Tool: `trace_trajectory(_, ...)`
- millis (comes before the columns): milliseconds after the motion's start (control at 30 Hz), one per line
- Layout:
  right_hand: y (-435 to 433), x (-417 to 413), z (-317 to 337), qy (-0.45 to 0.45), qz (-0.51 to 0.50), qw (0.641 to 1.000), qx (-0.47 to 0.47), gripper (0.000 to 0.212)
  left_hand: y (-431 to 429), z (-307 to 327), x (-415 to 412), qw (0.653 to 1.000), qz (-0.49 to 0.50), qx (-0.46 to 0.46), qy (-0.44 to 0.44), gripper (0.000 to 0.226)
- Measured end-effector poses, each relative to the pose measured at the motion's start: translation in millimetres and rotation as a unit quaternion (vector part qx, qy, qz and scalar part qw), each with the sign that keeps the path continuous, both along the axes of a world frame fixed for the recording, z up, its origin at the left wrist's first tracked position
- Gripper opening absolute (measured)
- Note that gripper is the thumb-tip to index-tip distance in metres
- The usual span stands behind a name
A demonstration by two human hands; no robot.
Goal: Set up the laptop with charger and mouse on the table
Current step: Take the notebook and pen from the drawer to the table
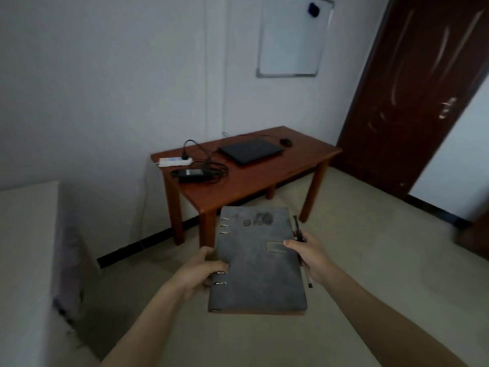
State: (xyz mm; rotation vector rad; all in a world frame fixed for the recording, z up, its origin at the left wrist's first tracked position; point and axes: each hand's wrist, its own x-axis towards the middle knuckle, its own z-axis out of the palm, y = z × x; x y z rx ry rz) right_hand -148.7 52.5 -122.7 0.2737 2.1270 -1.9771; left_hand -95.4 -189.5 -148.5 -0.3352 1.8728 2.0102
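A closed black laptop lies on the brown wooden table ahead of me. A black mouse sits behind the laptop's right corner. The charger brick with its coiled cable lies at the table's left, beside a white power strip with a plug in it. I hold a grey ring-bound notebook in front of me, well short of the table. My left hand grips its ringed left edge. My right hand grips its right edge together with a pen.
A pale cabinet stands close on my left. A dark brown door is at the right, with a whiteboard on the wall behind the table. Beige floor stretches between me and the table.
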Motion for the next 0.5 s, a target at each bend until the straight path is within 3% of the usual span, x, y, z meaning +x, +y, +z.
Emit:
trace_trajectory(133, 125.7, 18.4, -0.3, 0.000, -0.054, 0.998, 0.025, 0.006, 119.2, 0.5, -9.6, 0.994, -0.104, 0.006, -0.030, 0.059)
trace_trajectory(233, 205.8, 30.8, 0.8, 0.001, -0.082, 0.996, 0.038, 0.006, 200.3, 0.2, -10.2, 0.988, -0.150, 0.006, -0.039, 0.038)
trace_trajectory(500, 325.2, 23.3, -4.8, -0.015, -0.085, 0.994, 0.065, 0.012, 314.7, -2.5, -30.0, 0.988, -0.146, -0.014, -0.043, 0.047)
